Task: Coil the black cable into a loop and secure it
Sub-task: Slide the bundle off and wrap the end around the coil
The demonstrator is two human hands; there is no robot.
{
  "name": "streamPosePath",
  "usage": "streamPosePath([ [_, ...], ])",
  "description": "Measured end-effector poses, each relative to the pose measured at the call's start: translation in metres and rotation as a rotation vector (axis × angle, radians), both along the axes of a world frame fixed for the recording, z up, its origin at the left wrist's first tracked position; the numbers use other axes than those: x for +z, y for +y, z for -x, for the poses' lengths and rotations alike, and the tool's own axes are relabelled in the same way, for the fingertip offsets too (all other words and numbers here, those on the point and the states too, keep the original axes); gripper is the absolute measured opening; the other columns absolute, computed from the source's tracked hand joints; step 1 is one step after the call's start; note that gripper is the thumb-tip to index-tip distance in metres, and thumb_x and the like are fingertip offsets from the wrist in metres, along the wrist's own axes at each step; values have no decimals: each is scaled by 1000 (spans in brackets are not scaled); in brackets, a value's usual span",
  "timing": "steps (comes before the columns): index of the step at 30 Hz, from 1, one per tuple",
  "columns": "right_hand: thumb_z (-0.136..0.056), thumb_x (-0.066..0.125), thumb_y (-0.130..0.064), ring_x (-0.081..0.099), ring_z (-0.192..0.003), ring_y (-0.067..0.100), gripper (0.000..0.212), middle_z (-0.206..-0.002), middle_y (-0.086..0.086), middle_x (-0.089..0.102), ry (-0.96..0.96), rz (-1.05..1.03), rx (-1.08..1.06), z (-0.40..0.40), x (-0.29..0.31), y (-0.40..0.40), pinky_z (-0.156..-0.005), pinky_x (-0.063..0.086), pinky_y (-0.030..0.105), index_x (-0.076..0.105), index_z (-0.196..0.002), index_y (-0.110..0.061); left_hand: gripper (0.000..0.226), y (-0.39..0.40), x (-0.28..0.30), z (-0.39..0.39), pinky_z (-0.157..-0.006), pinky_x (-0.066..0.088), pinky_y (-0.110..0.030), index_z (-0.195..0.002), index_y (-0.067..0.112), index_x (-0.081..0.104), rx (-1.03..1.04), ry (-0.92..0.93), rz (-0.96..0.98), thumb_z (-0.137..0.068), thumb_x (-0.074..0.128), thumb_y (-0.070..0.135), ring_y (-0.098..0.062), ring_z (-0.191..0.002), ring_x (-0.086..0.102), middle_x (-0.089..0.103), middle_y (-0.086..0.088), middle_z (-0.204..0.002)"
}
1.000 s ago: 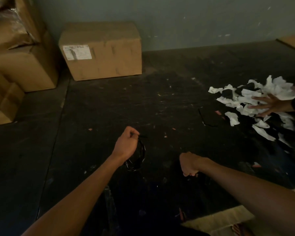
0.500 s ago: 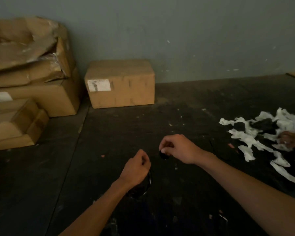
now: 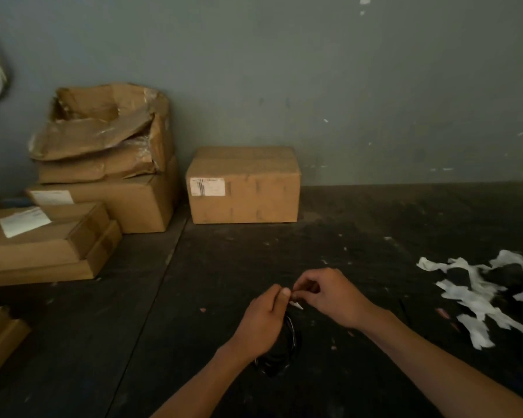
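Item: thin black coiled cable (image 3: pixel 280 351), light, limp, springy; I read left hand (image 3: pixel 261 319) fingers gripping its top, right hand (image 3: pixel 329 297) fingers pinching a small white tie strip (image 3: pixel 296 304) beside them.

We list: left hand (image 3: pixel 261 319) and right hand (image 3: pixel 332 297), both bare; forearms bare to the frame edge, no sleeves, rings or watch showing.

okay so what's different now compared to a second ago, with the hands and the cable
The right hand has come in from the right to meet the left hand, and its fingers now pinch a small white strip at the top of the black cable. The other person's hand on the white paper scraps is gone from view. The left hand still grips the coiled cable; the labelled box is unmoved.
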State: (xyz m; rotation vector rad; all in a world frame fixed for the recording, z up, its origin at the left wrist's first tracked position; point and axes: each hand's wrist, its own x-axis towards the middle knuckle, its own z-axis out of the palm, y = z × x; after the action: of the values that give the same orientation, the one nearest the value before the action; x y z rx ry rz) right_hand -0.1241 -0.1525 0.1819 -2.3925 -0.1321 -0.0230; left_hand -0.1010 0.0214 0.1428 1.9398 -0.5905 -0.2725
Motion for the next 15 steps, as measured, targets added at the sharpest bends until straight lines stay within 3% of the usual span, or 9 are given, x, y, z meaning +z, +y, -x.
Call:
streamPosePath([
  [6, -87, 69, -23, 62, -80, 0, 10, -88, -11, 66, -86, -6, -9, 5, -1, 6, -70, 52, 20, 65, -90, -31, 22, -7, -3, 1, -51, 41, -29, -93, 14, 54, 84, 37, 67, -105, 40, 25, -10, -54, 46, 51, 3, -64],
  [11, -89, 66, -20, 56, -83, -1, 13, -91, -14, 56, -175, 89, 49, 5, 1, 8, -72, 48, 18, 62, -90, -32, 24, -9, -6, -6, -47, 40, -13, -88, 17, 56, 130, 114, 85, -104, 41, 25, 4, -49, 46, 52, 5, -67],
  [15, -90, 63, -17, 53, -82, 0, 19, -89, -16, 51, -222, 89, 67, 0, 5, 11, -71, 42, 18, 57, -86, -35, 24, -10, -5, -14, -46, 40, -13, -91, 15, 57, 211, 188, 87, -104, 41, 27, 3, -50, 45, 51, 3, -71],
])
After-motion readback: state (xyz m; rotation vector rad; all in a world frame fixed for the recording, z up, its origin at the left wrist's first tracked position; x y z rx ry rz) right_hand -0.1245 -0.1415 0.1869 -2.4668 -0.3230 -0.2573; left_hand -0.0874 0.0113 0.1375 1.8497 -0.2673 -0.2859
